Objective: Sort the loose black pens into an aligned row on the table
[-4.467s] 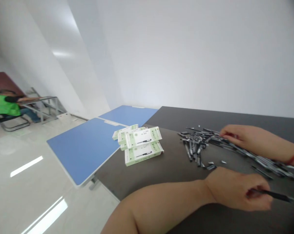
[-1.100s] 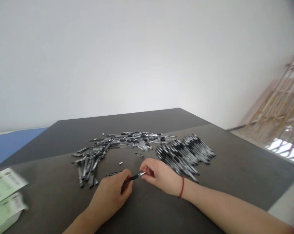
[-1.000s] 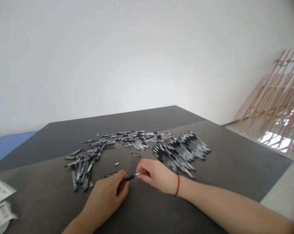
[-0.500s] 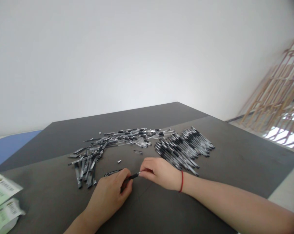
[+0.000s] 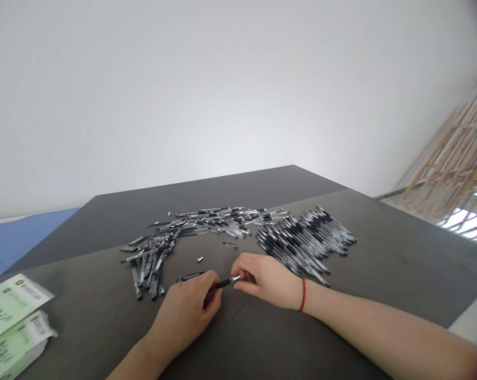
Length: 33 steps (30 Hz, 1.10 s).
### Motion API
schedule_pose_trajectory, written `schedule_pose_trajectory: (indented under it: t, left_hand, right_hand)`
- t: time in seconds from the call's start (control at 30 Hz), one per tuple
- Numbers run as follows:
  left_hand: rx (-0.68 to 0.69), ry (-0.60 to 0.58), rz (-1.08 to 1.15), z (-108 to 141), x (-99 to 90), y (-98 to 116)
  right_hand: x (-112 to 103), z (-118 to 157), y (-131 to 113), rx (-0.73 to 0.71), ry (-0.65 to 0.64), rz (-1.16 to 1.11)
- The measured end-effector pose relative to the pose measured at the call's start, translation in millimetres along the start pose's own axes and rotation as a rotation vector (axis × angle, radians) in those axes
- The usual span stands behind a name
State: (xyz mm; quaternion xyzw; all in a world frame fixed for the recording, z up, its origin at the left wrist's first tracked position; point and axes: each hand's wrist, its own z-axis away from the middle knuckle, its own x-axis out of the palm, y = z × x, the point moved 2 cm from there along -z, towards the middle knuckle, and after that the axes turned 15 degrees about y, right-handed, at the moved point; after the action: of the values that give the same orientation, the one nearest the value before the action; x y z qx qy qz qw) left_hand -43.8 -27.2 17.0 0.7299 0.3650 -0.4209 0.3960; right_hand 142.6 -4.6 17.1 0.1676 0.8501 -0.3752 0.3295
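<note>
Low over the near part of the table, my left hand (image 5: 191, 303) is closed around a pen (image 5: 223, 283) with a black grip. The pen's silver cone tip points right, toward my right hand (image 5: 267, 279). With fingers curled and pinched, my right hand is at that tip; whether anything small is between its fingertips is hidden. A red cord (image 5: 303, 295) circles the right wrist. Just beyond my left hand lie some dark pen parts (image 5: 189, 276), partly covered by it. A small silver pen tip (image 5: 200, 259) and a short clear cap-like piece (image 5: 230, 245) rest farther out.
Loose pens and pen parts (image 5: 155, 258) spread in an arc at left and across the back (image 5: 222, 219). Neatly lined-up pens (image 5: 302, 237) lie to the right. Green-and-white packets (image 5: 19, 311) sit at the left edge. Wooden racks (image 5: 456, 153) stand beyond the table (image 5: 381, 253).
More of the pen's silver tip shows now, as my right fingers have shifted off it slightly. My left hand keeps its hold. The whole view has swung a little left.
</note>
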Motion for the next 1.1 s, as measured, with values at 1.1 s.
schedule_pose_trajectory:
  t: [1.1]
  left_hand:
    - [-0.005,-0.018,-0.011,-1.9,3.0,-7.7]
  right_hand:
    - [11.8,-51.7,29.9,-0.043,-0.054,0.539]
